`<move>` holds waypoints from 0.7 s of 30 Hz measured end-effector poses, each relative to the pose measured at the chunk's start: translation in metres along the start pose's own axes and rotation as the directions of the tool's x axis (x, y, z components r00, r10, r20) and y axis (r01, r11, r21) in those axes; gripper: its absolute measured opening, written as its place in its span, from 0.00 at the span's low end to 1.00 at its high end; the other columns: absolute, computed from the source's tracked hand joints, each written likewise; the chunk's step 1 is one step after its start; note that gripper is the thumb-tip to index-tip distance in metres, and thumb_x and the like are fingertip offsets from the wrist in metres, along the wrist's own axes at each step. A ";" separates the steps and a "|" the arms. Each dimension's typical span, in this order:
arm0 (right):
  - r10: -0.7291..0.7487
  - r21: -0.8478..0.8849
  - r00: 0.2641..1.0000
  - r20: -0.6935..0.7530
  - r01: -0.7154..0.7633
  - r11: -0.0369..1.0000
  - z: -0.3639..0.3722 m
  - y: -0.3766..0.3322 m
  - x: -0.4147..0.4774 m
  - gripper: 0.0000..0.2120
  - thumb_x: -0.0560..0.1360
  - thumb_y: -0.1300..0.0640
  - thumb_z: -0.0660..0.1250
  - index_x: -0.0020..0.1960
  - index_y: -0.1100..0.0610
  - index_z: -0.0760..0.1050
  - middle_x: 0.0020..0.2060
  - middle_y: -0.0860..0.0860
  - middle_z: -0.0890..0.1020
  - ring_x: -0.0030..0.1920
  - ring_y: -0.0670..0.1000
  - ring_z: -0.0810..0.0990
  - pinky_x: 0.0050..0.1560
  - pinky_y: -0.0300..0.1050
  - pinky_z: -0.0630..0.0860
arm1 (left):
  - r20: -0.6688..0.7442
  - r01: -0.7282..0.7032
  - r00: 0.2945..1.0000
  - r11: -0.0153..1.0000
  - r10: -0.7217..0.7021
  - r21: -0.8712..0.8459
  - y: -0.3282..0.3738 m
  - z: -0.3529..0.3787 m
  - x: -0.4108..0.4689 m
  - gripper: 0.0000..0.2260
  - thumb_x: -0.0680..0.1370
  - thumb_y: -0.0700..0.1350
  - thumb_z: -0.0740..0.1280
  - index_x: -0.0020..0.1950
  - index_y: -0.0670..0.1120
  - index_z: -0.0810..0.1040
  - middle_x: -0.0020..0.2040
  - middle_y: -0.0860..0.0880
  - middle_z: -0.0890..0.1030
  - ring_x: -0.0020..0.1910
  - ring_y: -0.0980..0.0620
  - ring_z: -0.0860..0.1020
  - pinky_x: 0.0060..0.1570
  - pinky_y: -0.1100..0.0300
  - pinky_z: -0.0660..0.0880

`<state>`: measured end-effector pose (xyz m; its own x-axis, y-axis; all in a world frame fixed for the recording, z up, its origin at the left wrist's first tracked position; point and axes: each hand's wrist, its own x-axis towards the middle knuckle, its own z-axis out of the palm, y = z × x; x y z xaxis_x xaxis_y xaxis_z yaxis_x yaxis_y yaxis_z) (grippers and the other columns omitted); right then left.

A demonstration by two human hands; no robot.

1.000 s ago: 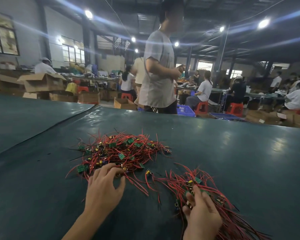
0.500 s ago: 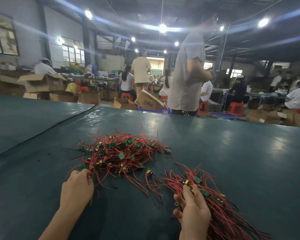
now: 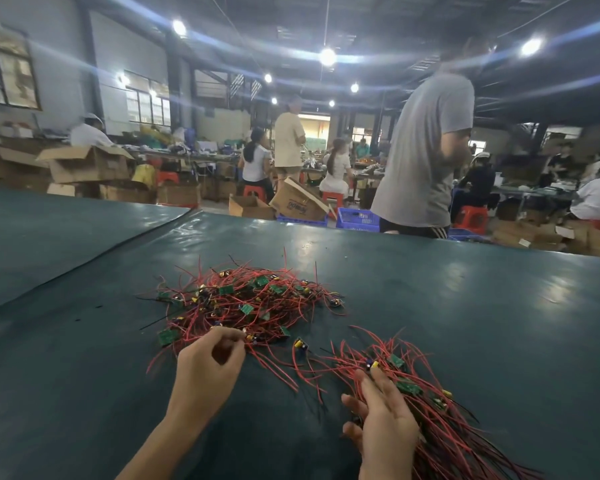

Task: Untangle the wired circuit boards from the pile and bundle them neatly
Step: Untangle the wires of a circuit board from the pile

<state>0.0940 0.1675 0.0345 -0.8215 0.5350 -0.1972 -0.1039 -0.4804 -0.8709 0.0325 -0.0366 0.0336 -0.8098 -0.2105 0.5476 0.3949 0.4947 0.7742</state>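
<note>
A tangled pile [image 3: 246,299] of small green circuit boards with red and black wires lies on the dark green table [image 3: 465,323] ahead of me. My left hand [image 3: 210,368] pinches a wire at the pile's near edge between thumb and fingertips. To the right lies a straighter bundle [image 3: 440,420] of wired boards, its wires running toward the lower right. My right hand [image 3: 383,424] rests on the bundle's near end with fingers curled over the wires. A loose board with a yellow part [image 3: 300,344] sits between pile and bundle.
A person in a grey shirt [image 3: 426,150] stands at the table's far edge on the right. Behind are cardboard boxes [image 3: 87,164], blue crates [image 3: 357,218], red stools and several seated workers. A second green table surface [image 3: 49,230] lies to the left.
My left hand moved right from the pile's left corner to its near edge and pinched a wire. The person beyond the table walked further right. My right hand stayed on the bundle.
</note>
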 end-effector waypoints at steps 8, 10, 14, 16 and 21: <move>0.032 -0.204 0.986 0.161 0.002 0.979 0.010 -0.003 -0.017 0.05 0.78 0.62 0.66 0.49 0.56 0.81 0.38 0.49 0.86 0.30 0.49 0.81 0.19 0.39 0.70 | 0.224 -0.053 0.968 0.967 0.111 -0.250 0.041 0.024 -0.036 0.09 0.74 0.38 0.71 0.42 0.53 0.81 0.35 0.52 0.83 0.30 0.54 0.80 0.31 0.61 0.76; 0.050 -0.245 0.979 0.200 0.000 0.970 0.010 -0.003 -0.020 0.05 0.78 0.58 0.66 0.49 0.57 0.81 0.37 0.50 0.86 0.33 0.51 0.83 0.22 0.41 0.72 | 0.316 -0.048 0.936 0.948 0.153 -0.316 0.050 0.029 -0.046 0.06 0.74 0.41 0.70 0.43 0.52 0.82 0.35 0.51 0.83 0.29 0.56 0.78 0.30 0.63 0.74; 0.067 -0.259 0.965 0.255 0.001 0.966 0.009 -0.006 -0.024 0.10 0.78 0.56 0.66 0.42 0.58 0.82 0.34 0.54 0.85 0.38 0.54 0.84 0.30 0.44 0.79 | 0.466 -0.001 0.864 0.925 0.192 -0.380 0.056 0.036 -0.057 0.06 0.72 0.43 0.68 0.44 0.53 0.81 0.36 0.47 0.83 0.31 0.45 0.81 0.34 0.50 0.80; 0.068 -0.255 0.963 0.262 0.001 0.967 0.008 -0.005 -0.021 0.11 0.78 0.57 0.66 0.40 0.59 0.82 0.33 0.56 0.85 0.38 0.55 0.85 0.33 0.44 0.80 | 0.503 0.033 0.845 0.922 0.180 -0.386 0.055 0.036 -0.058 0.05 0.72 0.43 0.68 0.44 0.53 0.81 0.37 0.45 0.83 0.34 0.40 0.81 0.38 0.42 0.79; 0.108 -0.284 0.962 0.250 -0.034 0.958 0.008 0.005 -0.015 0.05 0.76 0.66 0.66 0.45 0.68 0.79 0.32 0.59 0.82 0.33 0.55 0.80 0.32 0.46 0.77 | 0.515 0.036 0.838 0.924 0.179 -0.380 0.051 0.036 -0.054 0.03 0.73 0.45 0.66 0.43 0.50 0.80 0.35 0.47 0.82 0.34 0.46 0.81 0.36 0.54 0.78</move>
<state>0.1014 0.1518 0.0369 -0.9417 0.2896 -0.1713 0.0876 -0.2806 -0.9558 0.0807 0.0301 0.0325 -0.8314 0.3469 0.4341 0.5009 0.1297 0.8557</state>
